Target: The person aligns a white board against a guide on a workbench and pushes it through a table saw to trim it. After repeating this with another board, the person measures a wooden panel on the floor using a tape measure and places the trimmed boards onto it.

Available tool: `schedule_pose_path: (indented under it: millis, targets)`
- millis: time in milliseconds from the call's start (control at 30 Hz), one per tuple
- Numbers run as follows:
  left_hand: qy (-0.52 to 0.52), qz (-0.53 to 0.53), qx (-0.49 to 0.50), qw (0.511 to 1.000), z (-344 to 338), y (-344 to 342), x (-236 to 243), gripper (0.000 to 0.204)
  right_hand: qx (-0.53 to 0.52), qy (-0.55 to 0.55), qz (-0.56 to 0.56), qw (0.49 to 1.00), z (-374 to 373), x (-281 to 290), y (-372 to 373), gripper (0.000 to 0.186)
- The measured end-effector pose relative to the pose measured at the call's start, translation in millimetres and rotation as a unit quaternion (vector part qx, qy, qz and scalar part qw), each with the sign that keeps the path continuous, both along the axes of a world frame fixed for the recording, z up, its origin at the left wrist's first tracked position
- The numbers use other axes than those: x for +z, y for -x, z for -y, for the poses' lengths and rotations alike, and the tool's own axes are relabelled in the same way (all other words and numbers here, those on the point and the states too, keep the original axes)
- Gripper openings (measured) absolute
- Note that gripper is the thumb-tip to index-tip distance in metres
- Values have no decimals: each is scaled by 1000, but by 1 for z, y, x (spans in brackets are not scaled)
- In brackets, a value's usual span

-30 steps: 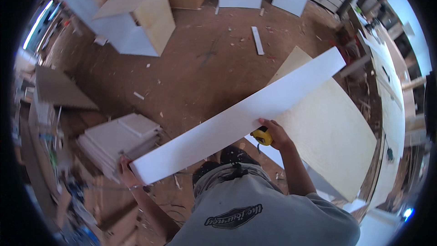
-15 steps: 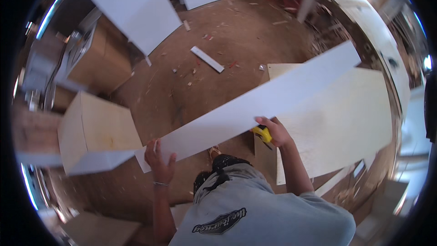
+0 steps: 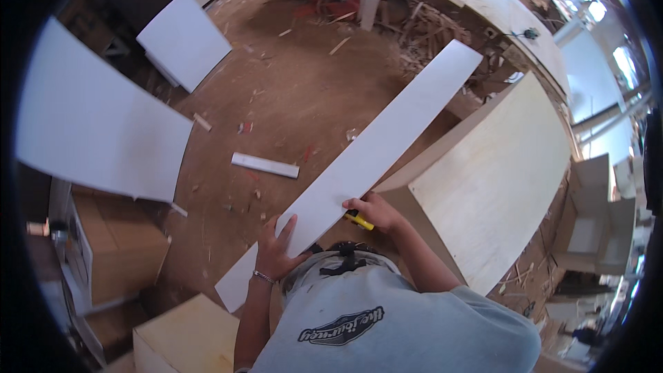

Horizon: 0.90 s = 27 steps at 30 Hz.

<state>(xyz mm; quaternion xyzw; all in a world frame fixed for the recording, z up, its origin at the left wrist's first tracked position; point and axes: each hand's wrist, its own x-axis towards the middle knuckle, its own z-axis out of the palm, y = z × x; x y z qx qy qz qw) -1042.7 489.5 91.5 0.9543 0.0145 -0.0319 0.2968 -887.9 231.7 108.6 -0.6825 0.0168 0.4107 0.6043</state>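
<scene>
A long white board (image 3: 373, 159) was held slanted from 7 o'clock to 1 o'clock above the sawdust-strewn floor (image 3: 290, 83). Left hand (image 3: 276, 252) was laid flat on its lower end, fingers spread. Right hand (image 3: 373, 211) gripped its edge, fingers also clenched around a yellow tool (image 3: 360, 221).

Head view: a single wide fisheye camera worn on the person's head, looking steeply down past the chest onto a long white board (image 3: 373, 159) close below, with the workshop floor (image 3: 290, 76) farther off; edges bend toward the rim.
</scene>
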Motion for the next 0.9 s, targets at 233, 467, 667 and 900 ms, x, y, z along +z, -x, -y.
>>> schedule_pose_path:
  millis: [233,467,667,900]
  targets:
    - [197,-58,-72,976,-65,-190,-5,87,-187,-92,-85,974,-16,-4,-106,39]
    - [187,-105,-106,971,-70,-433,-46,88,-426,-179,-143,875,31,-68,-227,31]
    - [179,-123,-132,967,-17,-640,-39,85,-564,-301,-119,760,86,-67,-432,38]
    - [233,-77,-171,954,57,-854,-19,88,-605,-370,-104,698,180,-24,-643,42]
